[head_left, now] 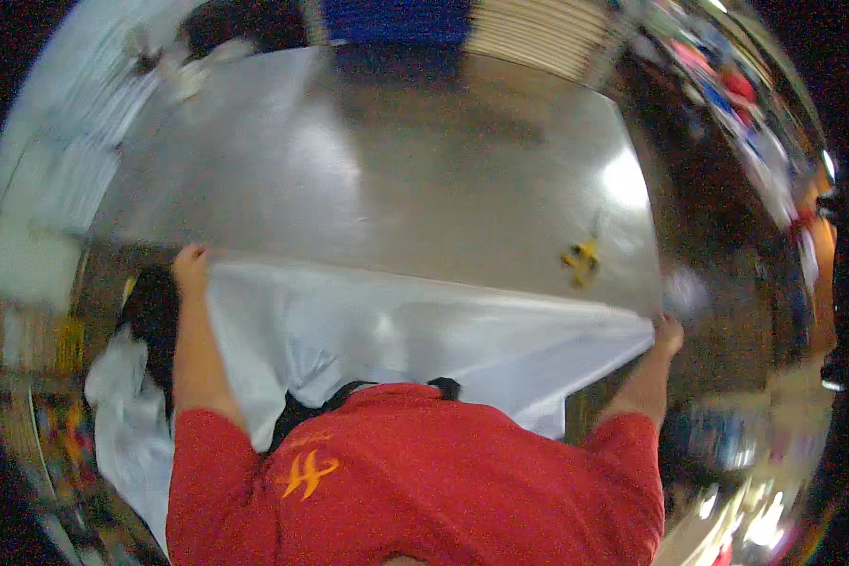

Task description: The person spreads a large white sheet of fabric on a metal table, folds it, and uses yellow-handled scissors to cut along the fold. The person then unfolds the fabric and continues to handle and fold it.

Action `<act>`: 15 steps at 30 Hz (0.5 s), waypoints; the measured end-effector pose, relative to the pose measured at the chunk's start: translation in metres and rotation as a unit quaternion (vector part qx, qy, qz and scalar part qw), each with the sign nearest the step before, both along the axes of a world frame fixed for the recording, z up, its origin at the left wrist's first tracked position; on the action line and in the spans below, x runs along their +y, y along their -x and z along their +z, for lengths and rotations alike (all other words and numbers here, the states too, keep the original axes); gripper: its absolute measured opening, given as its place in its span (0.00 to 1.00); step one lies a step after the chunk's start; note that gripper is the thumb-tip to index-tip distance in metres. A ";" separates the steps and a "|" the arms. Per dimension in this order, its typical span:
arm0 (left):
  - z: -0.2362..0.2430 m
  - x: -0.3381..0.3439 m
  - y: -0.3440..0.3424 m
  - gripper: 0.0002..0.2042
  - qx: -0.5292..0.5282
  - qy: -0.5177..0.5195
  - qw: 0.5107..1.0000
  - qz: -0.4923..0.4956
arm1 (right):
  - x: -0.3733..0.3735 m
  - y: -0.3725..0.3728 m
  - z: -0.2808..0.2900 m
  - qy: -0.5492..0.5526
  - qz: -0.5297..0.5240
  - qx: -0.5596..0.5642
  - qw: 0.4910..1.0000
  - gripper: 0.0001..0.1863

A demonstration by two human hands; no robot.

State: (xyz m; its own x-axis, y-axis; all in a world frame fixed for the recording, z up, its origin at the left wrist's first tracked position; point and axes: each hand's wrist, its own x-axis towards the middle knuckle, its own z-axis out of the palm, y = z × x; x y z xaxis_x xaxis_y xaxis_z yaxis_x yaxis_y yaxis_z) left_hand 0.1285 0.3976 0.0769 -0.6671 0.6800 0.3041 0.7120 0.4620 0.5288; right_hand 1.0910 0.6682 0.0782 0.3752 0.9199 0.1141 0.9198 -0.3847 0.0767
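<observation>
A wide piece of white cloth (377, 316) is stretched between my two hands along the near edge of the metal-topped table (424, 189). My left hand (191, 267) is closed on its upper left corner, arm straight out. At the far right, my right hand (669, 334) grips the other end, just off the table's right corner. The top edge between them runs nearly straight, sloping down to the right. Lower down, the cloth falls in folds toward my body. A yellow and black tool, perhaps scissors or a cutter (581, 261), lies on the table near my right hand.
More white cloth (127, 415) hangs at my left, beside a dark object (151, 316). Blue stacked material (396, 24) and a cream-coloured stack (538, 36) stand beyond the far edge. Blurred shelves with colourful goods (726, 90) line the right side.
</observation>
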 end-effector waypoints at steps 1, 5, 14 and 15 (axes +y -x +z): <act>-0.002 0.000 0.001 0.09 -0.060 -0.041 0.997 0.023 | -0.002 0.009 0.005 -0.092 0.003 0.118 0.989 0.16; -0.003 -0.008 0.014 0.06 0.102 0.015 0.995 -0.010 | -0.005 0.044 0.016 -0.182 -0.024 0.122 0.975 0.15; -0.048 -0.034 -0.100 0.07 0.061 0.293 0.954 0.027 | -0.047 0.090 -0.074 -0.484 -0.166 0.157 0.845 0.28; -0.054 -0.035 -0.133 0.08 -0.085 0.181 0.967 -0.160 | -0.069 0.122 -0.095 -0.272 -0.291 0.123 0.909 0.21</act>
State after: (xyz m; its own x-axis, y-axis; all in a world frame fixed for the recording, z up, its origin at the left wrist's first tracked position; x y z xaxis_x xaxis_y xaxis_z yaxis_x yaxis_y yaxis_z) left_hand 0.2620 0.3625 0.0225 -0.4235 0.9016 -0.0876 0.7667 0.4082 0.4956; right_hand 0.9687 0.5991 -0.0168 0.8566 0.3892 0.3389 0.5110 -0.7314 -0.4516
